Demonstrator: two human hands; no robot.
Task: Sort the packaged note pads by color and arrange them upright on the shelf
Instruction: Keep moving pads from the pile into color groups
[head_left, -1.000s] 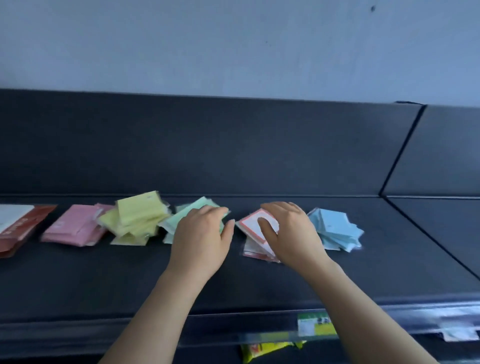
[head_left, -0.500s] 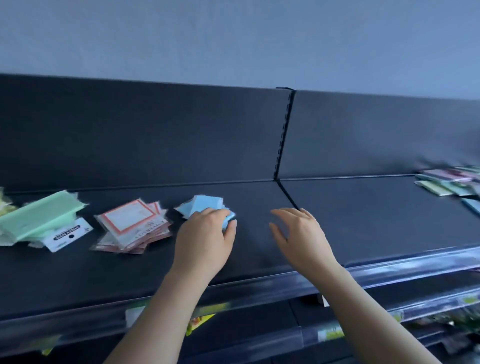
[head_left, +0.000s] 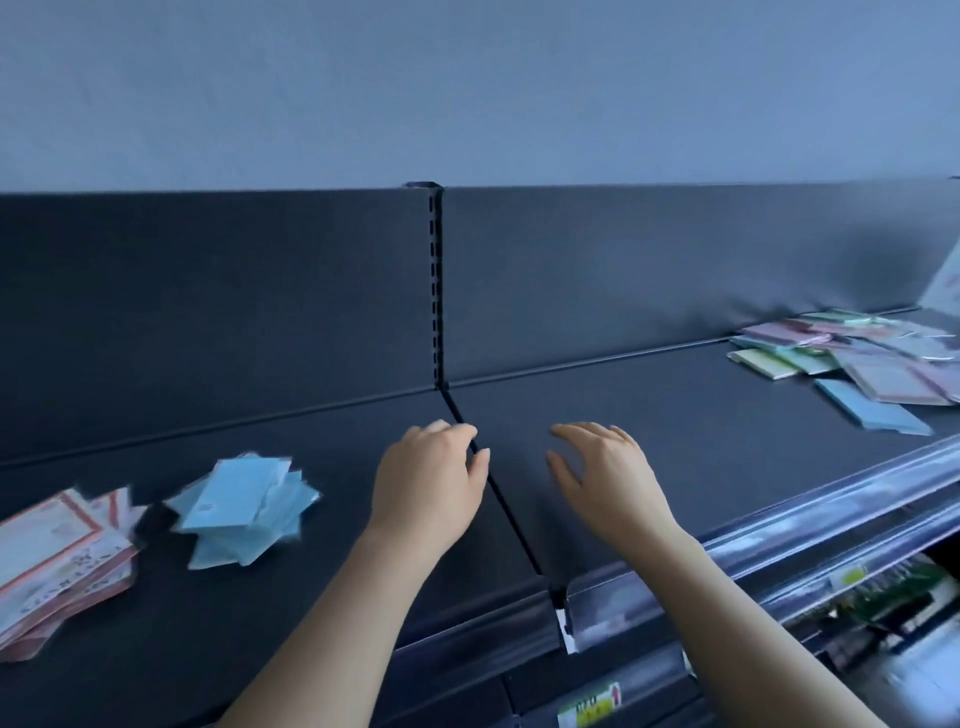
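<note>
A loose pile of blue packaged note pads (head_left: 244, 506) lies flat on the dark shelf (head_left: 675, 415), left of centre. A stack of red-bordered white packs (head_left: 57, 561) lies at the far left edge. At the far right sits a mixed heap of pink, green and blue packs (head_left: 852, 358), with one blue pad (head_left: 870, 413) nearest. My left hand (head_left: 428, 480) hovers over the seam between two shelf sections, fingers loosely curled, holding nothing. My right hand (head_left: 605, 475) hovers beside it with fingers spread, empty.
A slotted upright (head_left: 435, 280) splits the dark back panel. A clear price rail (head_left: 779, 551) runs along the shelf's front edge, with a yellow-green tag (head_left: 592, 706) below. Lower shelves with goods (head_left: 893, 597) show at bottom right.
The view has swung right. My left hand has left the blue pile and both hands now hover empty over the shelf seam. The mixed heap at the right has come into fuller view.
</note>
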